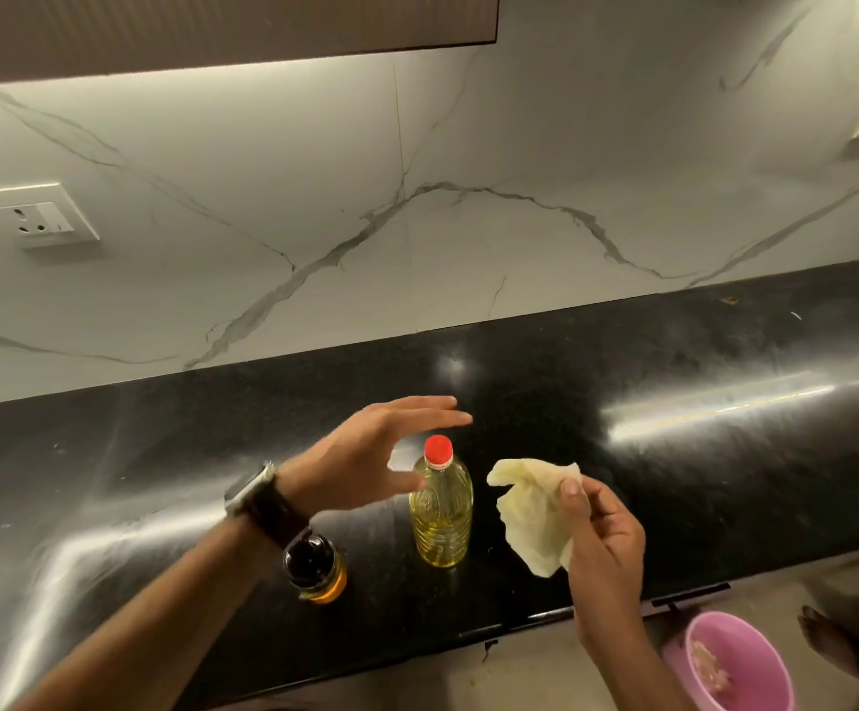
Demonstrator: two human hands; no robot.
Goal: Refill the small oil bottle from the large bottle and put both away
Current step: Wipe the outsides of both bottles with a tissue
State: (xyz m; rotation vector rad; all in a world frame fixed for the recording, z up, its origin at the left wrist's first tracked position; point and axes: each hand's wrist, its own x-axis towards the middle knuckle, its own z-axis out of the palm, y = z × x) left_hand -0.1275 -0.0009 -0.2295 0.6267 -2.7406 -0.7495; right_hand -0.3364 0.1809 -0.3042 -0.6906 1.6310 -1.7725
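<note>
The large clear bottle [442,510] of yellow oil stands upright on the black counter [622,454] with its red cap [438,450] on. The small oil bottle [315,569], dark-capped with amber oil, stands to its left, partly under my left wrist. My left hand [381,454] hovers open just left of the large bottle's neck, fingers straight, thumb near the bottle's shoulder, touching nothing that I can tell. My right hand [603,536] is to the right of the large bottle and pinches a crumpled pale cloth [530,505].
A marble backsplash rises behind the counter, with a wall socket [35,215] at the left. Below the counter's front edge at lower right is a pink bucket [735,664] on the floor, beside a bare foot [827,644].
</note>
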